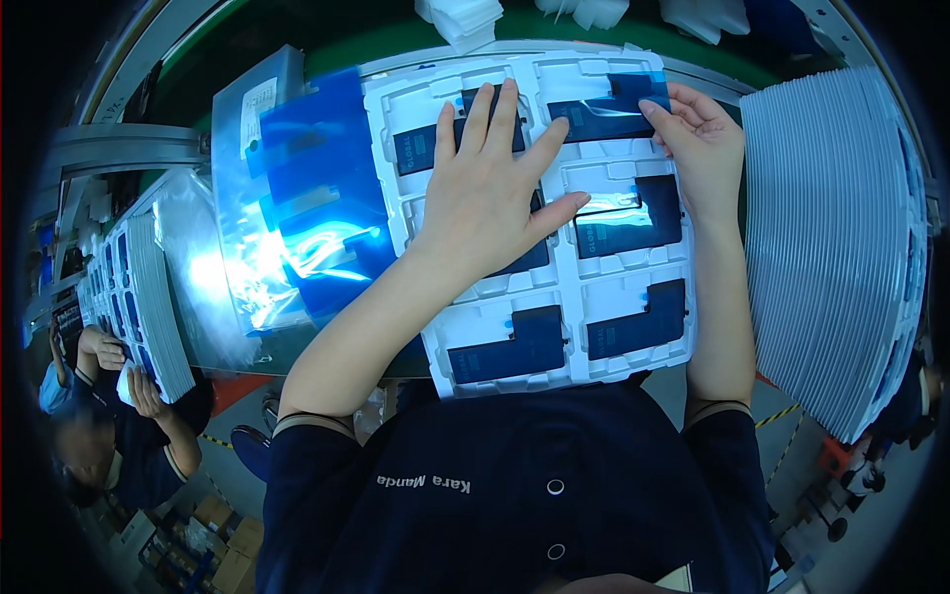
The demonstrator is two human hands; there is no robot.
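Green tabletop (327, 40) carries a white tray (569, 297) of dark blue parts. Left hand (490, 193) lies flat, fingers spread, on its middle; right hand (703, 139) pinches the blue-taped part (604, 114) at its far-right corner, lying crosswise.

- A green surface (297, 30) runs across twelve o'clock, framed by a grey metal rail (119, 148).
- At five o'clock, grey floor (792, 436) carries yellow-black hazard tape.
- Cardboard boxes (223, 549) sit at seven o'clock.
- Bright overhead light glares off plastic at nine o'clock.
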